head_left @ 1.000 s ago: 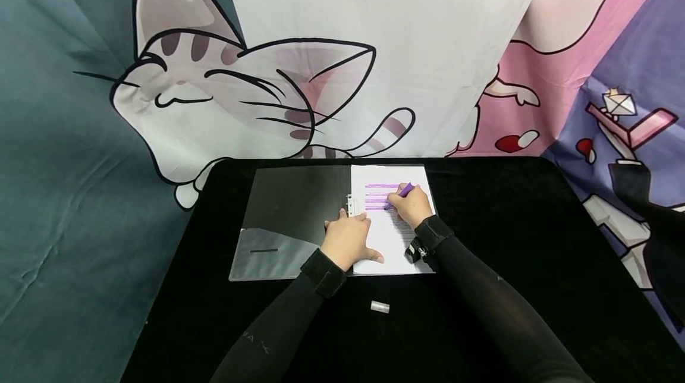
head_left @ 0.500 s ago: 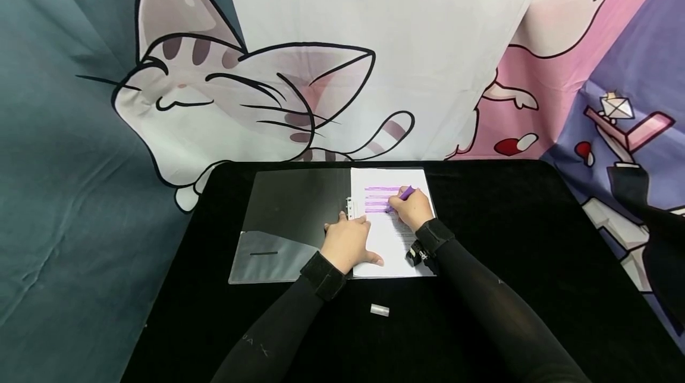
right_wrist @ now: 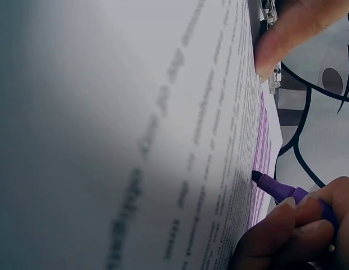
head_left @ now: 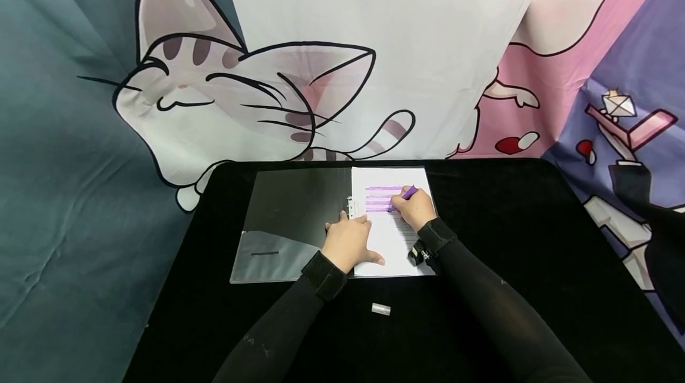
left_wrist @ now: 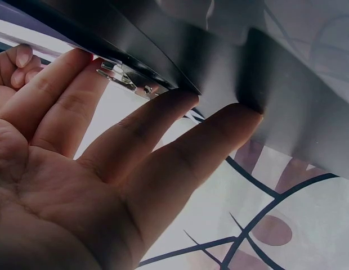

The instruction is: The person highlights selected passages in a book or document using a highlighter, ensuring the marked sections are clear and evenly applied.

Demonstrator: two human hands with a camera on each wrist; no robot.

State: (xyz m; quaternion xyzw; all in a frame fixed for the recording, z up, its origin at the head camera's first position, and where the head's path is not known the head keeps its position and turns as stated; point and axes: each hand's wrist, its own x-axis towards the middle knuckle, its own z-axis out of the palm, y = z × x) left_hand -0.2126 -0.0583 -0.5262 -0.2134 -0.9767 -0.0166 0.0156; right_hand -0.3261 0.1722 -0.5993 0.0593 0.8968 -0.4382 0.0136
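Observation:
My right hand (head_left: 417, 210) pinches a purple highlighter (right_wrist: 278, 188) between thumb and fingers. In the right wrist view, its dark chisel tip is right at the printed text of a white paper sheet (head_left: 377, 255). Several purple strokes (head_left: 379, 192) cross the upper lines of the sheet. My left hand (head_left: 346, 243) rests with fingers spread over the spine of an open dark grey folder (head_left: 299, 198), its thumb on the sheet. A metal clip (left_wrist: 126, 77) shows beside the left fingers in the left wrist view.
A small whitish cylinder (head_left: 381, 309), like a pen cap, lies on the black tabletop (head_left: 497, 210) in front of the folder. The folder's left cover has a translucent pocket (head_left: 275, 264). Behind the table hangs a cartoon cat curtain (head_left: 428, 44).
The highlighter tip has shifted slightly right across the sheet in my right hand. My left hand stays in place on the folder. The head view has shifted a little.

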